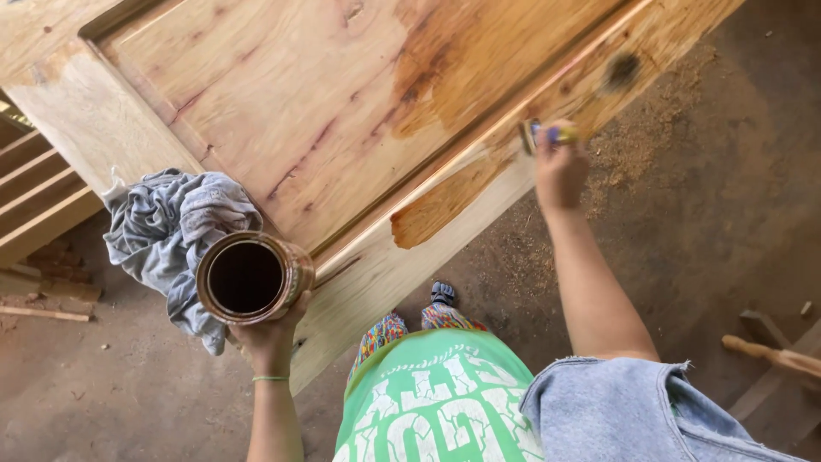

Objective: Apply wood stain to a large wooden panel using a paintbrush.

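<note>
We held the brush (pixel 571 109) in our right hand (pixel 560 167), fingers closed round its handle; the bristle end (pixel 622 70) was blurred, so its exact contact with the wood could not be read. The brush's long axis ran from the hand up and to the right, along the frame rail of the door (pixel 282 94), with the bristles on the far side of the fingers. The wet, darker stain (pixel 445 205) lay on the rail on the near side of the hand, towards our body, and a second wet patch covered the upper right of the panel; the pale, dry rail ran on past the bristles. The right hand was the one at the work edge. Our left hand (pixel 272 334) gripped the can (pixel 250 278) from below, fingers wrapped on its wall, mouth open and dark inside, held well to the left of the brush and beside the rag (pixel 167 227), which lay bunched on the door's left rail. Count: one brush, one can, one rag, one door, two stained patches. The door rested tilted over a floor (pixel 684 214) strewn with sawdust; what carried it was not visible.
</note>
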